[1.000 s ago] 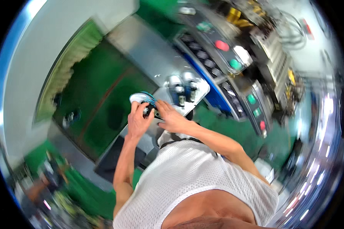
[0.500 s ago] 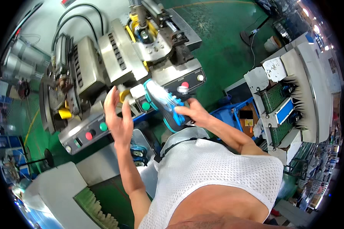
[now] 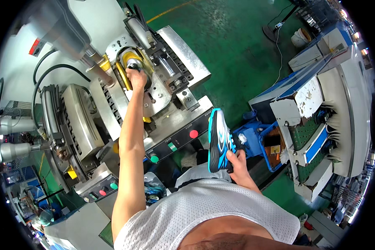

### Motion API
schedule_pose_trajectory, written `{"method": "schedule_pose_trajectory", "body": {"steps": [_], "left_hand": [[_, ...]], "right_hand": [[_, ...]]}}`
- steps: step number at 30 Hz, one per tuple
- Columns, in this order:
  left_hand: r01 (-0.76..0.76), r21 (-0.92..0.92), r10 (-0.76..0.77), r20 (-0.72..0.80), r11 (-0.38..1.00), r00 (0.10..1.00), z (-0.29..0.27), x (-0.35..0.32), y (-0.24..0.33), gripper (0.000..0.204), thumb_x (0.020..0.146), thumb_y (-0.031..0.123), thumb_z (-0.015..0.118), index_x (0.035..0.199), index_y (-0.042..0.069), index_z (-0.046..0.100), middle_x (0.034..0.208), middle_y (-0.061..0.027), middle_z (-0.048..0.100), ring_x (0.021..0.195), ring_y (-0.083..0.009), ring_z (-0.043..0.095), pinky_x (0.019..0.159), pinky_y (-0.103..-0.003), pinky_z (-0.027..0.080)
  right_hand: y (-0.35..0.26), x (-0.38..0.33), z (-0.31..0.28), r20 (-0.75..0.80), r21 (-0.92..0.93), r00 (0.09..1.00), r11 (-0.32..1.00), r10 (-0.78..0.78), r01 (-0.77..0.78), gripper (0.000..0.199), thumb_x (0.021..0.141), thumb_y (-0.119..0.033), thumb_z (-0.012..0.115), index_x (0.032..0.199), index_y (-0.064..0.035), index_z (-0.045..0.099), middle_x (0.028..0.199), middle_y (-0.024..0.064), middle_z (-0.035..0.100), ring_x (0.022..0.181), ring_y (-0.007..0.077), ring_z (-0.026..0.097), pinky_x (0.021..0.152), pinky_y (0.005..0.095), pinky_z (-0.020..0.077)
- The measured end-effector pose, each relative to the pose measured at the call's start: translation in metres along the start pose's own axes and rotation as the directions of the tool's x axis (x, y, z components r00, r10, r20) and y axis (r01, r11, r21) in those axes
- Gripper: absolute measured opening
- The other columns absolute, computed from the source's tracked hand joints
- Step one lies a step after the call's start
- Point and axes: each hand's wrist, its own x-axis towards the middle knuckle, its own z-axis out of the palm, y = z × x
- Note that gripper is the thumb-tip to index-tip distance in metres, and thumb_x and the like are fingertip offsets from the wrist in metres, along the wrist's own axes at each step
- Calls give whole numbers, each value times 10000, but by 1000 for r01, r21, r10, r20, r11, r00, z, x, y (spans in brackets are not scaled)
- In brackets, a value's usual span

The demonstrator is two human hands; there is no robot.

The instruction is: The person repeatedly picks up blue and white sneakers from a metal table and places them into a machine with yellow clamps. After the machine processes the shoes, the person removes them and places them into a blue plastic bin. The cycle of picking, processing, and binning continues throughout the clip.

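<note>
My left hand (image 3: pixel 136 78) reaches far forward and rests on a small grey part inside the yellow ring (image 3: pixel 127 68) at the head of a metal press machine (image 3: pixel 154 89). My right hand (image 3: pixel 238 161) hangs low beside my body and grips the heel end of a blue, black and white sports shoe (image 3: pixel 218 139), sole facing outward, toe pointing up. The shoe hangs just right of the machine's black control panel (image 3: pixel 177 139) with red and green buttons.
A blue stand (image 3: pixel 260 139) is beside the shoe. A large white and blue machine (image 3: pixel 329 96) with green panels fills the right side. Grey hoses and cylinders (image 3: pixel 50 108) sit left of the press. Green floor (image 3: pixel 237 46) lies beyond.
The view has swung toward the press. My left hand went from open in the air to the yellow ring on the machine head. My right hand lowered the shoe to my side.
</note>
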Motion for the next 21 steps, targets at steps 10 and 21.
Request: {"method": "schedule_pose_trajectory", "body": {"steps": [10, 21], "left_hand": [[427, -368, -358, 243, 826, 901, -132, -18, 26, 427, 787, 298, 736, 1016, -51, 647, 914, -90, 659, 798, -165, 599, 703, -313, 490], [535, -416, -384, 394, 736, 835, -352, -437, 13, 623, 820, 109, 694, 1340, -27, 379, 1247, -139, 510, 1143, -218, 508, 1002, -356, 399]], "right_hand": [[-27, 73, 88, 344, -210, 927, 951, -147, 229, 438, 904, -103, 652, 1293, 39, 511, 1140, 57, 614, 977, 106, 586, 866, 281, 492], [83, 402, 351, 443, -883, 841, 13, -311, 470, 549, 805, -205, 673, 1188, 131, 469, 1075, 323, 621, 1055, 430, 618, 908, 464, 499]]}}
